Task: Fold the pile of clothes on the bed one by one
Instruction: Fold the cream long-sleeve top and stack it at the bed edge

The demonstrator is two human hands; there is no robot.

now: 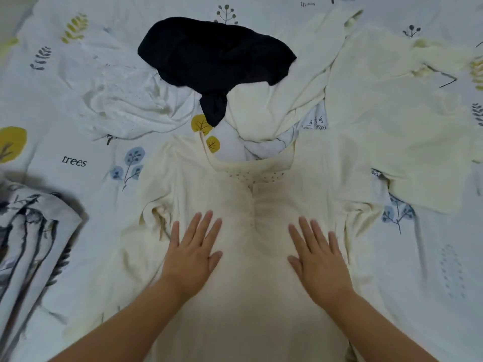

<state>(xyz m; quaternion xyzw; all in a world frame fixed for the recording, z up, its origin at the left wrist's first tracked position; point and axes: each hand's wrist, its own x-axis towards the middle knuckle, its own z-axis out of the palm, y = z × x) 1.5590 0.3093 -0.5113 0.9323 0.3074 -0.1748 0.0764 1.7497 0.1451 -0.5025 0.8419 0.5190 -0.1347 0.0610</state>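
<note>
Cream dress (251,270) lies face-up and spread on the bed (65,257), directly under both hands. Left hand (192,254) and right hand (317,259) rest flat on the bodice, fingers straight, gripping nothing, one to each side of the gathered centre seam. Ahead of the hands wait a black garment (214,58), a white garment (125,105) and further cream pieces (386,105). Risk, as judged: the gathers at the seam may crease in when pressed; the sleeve bunched beside the left hand may fold crooked; the far cream piece just beside the neckline could be dragged along.
</note>
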